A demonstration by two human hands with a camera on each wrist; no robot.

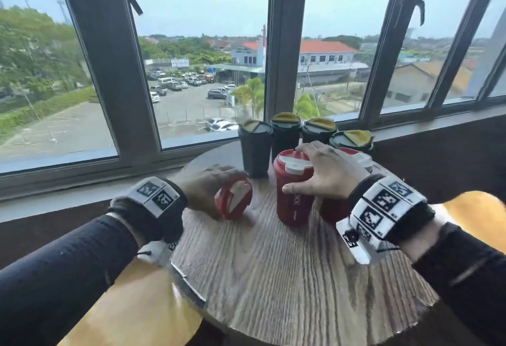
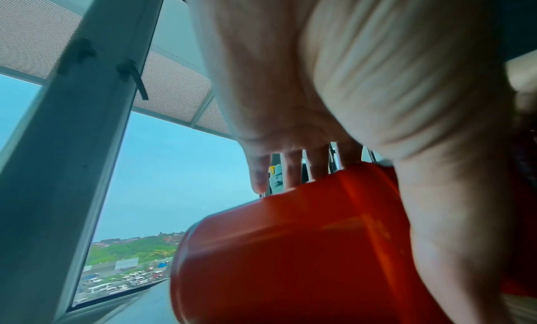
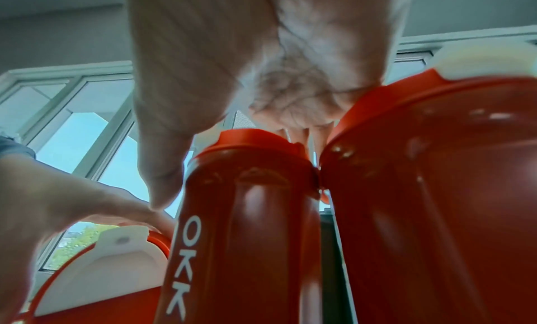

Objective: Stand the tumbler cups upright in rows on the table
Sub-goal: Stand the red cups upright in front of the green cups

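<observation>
A red tumbler (image 1: 234, 199) (image 2: 290, 248) with a white flip lid lies tilted on the round wooden table (image 1: 273, 277). My left hand (image 1: 208, 184) (image 2: 319, 99) grips it from above, fingers curled over its body. A second red tumbler (image 1: 294, 203) (image 3: 247, 237) stands upright at the middle. My right hand (image 1: 325, 175) (image 3: 261, 64) sits over its lid, thumb on the near side and fingers down behind it. A third red tumbler (image 1: 361, 158) (image 3: 436, 191) stands upright just to its right, touching it and partly hidden by my right hand.
Several dark green tumblers (image 1: 256, 148) with yellow lids stand upright in a row along the table's far edge, by the window sill (image 1: 82, 189). Yellow chair seats (image 1: 123, 304) flank the table at both sides. The near half of the table is bare wood.
</observation>
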